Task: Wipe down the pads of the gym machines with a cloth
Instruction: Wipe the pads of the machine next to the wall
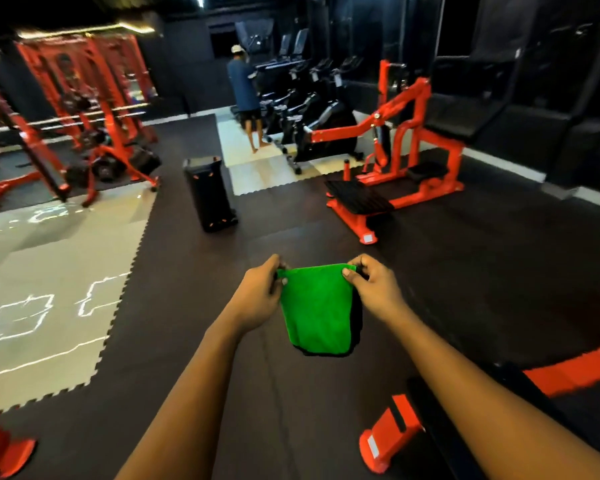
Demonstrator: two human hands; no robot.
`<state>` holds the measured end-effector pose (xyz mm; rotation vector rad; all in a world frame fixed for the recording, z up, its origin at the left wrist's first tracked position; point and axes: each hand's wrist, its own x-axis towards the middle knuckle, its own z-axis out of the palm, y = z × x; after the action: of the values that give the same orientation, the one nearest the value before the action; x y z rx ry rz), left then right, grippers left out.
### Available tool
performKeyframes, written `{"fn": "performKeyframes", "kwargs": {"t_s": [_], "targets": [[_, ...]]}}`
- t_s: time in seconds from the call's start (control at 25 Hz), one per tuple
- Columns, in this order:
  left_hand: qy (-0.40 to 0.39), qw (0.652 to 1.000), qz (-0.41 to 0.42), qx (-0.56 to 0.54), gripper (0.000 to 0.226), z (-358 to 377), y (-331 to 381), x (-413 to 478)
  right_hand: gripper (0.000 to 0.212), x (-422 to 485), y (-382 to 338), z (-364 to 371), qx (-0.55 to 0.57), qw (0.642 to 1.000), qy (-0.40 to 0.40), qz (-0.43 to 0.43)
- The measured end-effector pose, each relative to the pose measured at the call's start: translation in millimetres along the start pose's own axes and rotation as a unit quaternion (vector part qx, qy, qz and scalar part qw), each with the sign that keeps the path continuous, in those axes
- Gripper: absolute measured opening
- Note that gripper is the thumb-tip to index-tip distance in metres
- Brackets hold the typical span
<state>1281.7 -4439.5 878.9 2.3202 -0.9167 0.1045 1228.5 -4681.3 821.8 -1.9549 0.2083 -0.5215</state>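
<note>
Left hand and right hand: each pinches one upper corner of the green cloth, fingers curled, sheet hanging between them at 12 o'clock. Cloth judged light, soft, limp; likely best bunched in one palm for wiping. Farther, 1 o'clock: red machine, black seat pad, well apart from the cloth.

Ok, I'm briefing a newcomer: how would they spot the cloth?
Start at the dark floor mat in mid-room. Above it the cloth hangs between the left hand and right hand, pinched at its top corners. It alone is bright green; nearby machines are red.
</note>
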Motion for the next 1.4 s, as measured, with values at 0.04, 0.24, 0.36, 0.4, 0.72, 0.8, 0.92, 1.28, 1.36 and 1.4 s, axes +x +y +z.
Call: {"fn": "performKeyframes", "kwargs": {"t_s": [0.04, 0.24, 0.36, 0.4, 0.72, 0.8, 0.92, 1.28, 1.36, 1.4], "targets": [[-0.002, 1.000, 0.011, -0.007, 0.014, 1.4, -11.0, 32.5, 0.009, 27.2, 4.4, -1.5, -0.003, 1.000, 0.010, 0.002], [-0.031, 0.997, 0.067, -0.025, 0.014, 35.9, -70.3, 179.0, 0.007, 147.5, 54.3, -2.2, -0.024, 0.998, 0.052, 0.033], [-0.057, 0.992, 0.103, -0.037, 0.015, 59.2, -111.2, 280.9, 0.007, 239.0, 81.0, -0.5, -0.049, 0.994, 0.083, 0.041], [-0.065, 0.990, 0.114, -0.049, 0.015, 63.0, -122.1, 318.2, 0.008, 269.6, 86.5, -3.0, -0.054, 0.993, 0.095, 0.044], [-0.132, 0.967, 0.206, -0.071, 0.015, 129.4, -144.7, 584.1, 0.010, 462.4, 153.3, -53.6, -0.088, 0.967, 0.215, 0.102], [-0.143, 0.961, 0.222, -0.083, 0.014, 167.0, -144.4, 644.9, 0.010, 509.5, 188.3, -77.9, -0.084, 0.963, 0.231, 0.110], [-0.147, 0.958, 0.234, -0.082, 0.015, 223.9, -136.7, 734.4, 0.014, 578.6, 236.9, -118.6, -0.090, 0.960, 0.234, 0.122], [-0.145, 0.952, 0.253, -0.091, 0.020, 345.8, -60.8, 1013.6, 0.011, 808.6, 343.2, -288.8, -0.110, 0.950, 0.258, 0.137], [-0.156, 0.949, 0.253, -0.104, 0.021, 384.0, -59.4, 1074.4, 0.014, 853.1, 377.8, -318.3, -0.113, 0.952, 0.245, 0.144], [-0.157, 0.947, 0.256, -0.112, 0.020, 402.9, -57.4, 1103.6, 0.014, 876.3, 395.3, -332.5, -0.119, 0.950, 0.248, 0.145]]}}
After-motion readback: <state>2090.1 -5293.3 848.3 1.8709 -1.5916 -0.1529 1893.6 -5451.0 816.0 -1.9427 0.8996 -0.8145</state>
